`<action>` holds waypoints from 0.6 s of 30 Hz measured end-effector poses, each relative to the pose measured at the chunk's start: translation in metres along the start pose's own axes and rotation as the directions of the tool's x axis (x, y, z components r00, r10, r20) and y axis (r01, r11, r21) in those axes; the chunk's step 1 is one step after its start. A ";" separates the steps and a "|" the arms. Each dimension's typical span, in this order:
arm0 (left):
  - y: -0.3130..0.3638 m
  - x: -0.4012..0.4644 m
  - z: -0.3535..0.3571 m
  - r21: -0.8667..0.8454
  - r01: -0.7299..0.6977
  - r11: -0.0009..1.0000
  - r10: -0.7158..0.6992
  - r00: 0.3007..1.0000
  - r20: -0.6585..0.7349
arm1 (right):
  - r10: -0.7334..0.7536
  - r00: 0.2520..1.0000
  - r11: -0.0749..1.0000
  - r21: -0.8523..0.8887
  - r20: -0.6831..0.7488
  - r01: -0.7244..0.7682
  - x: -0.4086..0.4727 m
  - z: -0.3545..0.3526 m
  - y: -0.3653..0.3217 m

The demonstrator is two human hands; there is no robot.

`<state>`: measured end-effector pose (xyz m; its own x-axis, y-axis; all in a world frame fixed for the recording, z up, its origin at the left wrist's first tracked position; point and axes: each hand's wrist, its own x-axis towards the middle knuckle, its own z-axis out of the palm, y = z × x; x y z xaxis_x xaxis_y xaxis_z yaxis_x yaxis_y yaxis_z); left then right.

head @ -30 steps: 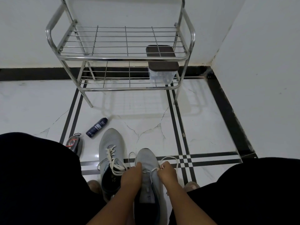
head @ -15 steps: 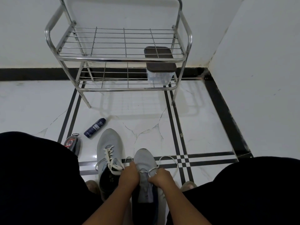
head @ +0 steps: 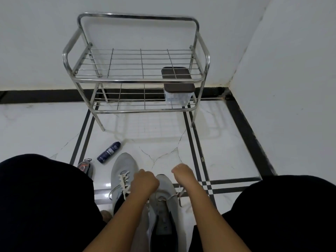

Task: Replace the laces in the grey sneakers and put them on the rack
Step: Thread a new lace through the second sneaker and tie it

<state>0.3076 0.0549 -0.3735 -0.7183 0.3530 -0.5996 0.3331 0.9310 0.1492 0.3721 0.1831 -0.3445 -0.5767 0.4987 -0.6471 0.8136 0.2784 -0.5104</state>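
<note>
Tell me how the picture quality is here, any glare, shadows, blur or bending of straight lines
Head view: soft, dim, even light; the rack casts a faint grid shadow on the glossy floor, with a small glare patch beside the left sneaker. Wide-angle distortion bows the floor stripes and wall edges. The right hand and its lace look slightly blurred; the left hand is sharper.

Hands (head: 145,181) apart, lace (head: 172,196) drawn out.

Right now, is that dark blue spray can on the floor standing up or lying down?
Lying down. The spray can rests on its side on the white floor, just beyond the left sneaker.
</note>
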 end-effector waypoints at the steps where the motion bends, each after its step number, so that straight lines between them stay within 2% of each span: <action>1: 0.003 -0.002 -0.016 -0.026 -0.010 1.000 0.010 1.000 0.002 | -0.050 0.999 0.999 0.014 -0.016 0.050 -0.005 -0.012 -0.010; 5: 0.020 -0.029 -0.091 -0.213 -0.089 0.973 0.096 0.995 0.025 | -0.175 0.974 0.972 0.133 -0.143 0.194 -0.032 -0.059 -0.050; 9: 0.027 -0.071 -0.156 -0.395 -0.198 0.897 0.172 0.980 -0.100 | -0.312 0.928 0.911 0.213 -0.204 0.353 -0.071 -0.105 -0.088; 12: 0.025 -0.094 -0.197 -0.521 -0.277 0.808 0.209 0.960 -0.186 | -0.440 0.860 0.823 0.267 -0.257 0.501 -0.103 -0.141 -0.116; 18: 0.035 -0.136 -0.269 -0.713 -0.372 0.594 0.201 0.927 -0.316 | -0.598 0.694 0.688 0.188 -0.400 0.701 -0.143 -0.202 -0.164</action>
<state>0.2528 0.0643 -0.0755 -0.7920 0.5438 -0.2776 0.0293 0.4881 0.8723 0.3358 0.2321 -0.0534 -0.8572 0.5084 0.0826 0.1417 0.3869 -0.9111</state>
